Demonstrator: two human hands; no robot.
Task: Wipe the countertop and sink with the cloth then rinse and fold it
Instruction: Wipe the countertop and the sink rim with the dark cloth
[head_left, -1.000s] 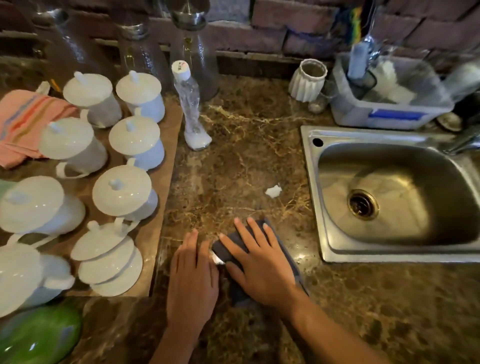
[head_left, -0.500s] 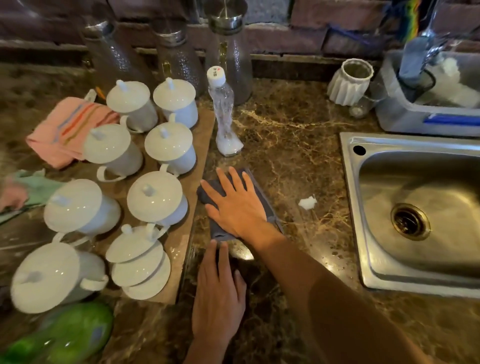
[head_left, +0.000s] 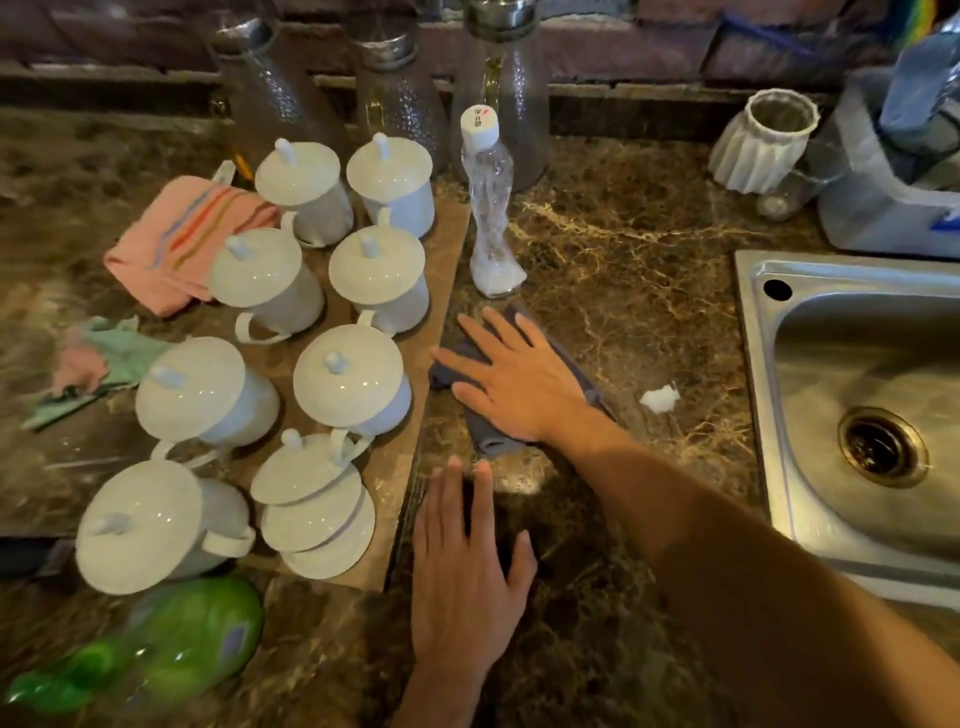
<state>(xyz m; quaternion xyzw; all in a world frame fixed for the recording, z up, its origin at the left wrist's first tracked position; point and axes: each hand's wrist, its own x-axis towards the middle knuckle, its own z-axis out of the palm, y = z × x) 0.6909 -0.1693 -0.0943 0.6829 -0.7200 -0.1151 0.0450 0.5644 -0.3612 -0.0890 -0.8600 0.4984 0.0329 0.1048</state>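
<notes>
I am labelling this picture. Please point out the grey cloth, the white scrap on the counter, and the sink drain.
grey cloth (head_left: 485, 436): head view, near corner below the palm.
white scrap (head_left: 660, 399): head view, its middle.
sink drain (head_left: 881, 447): head view, dark centre of the strainer.

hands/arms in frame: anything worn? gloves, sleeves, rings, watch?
Nothing worn that shows. Left hand and right hand are bare: no gloves, no rings visible. The right forearm is bare, no sleeve or watch; the left wrist is mostly cut off.
</notes>
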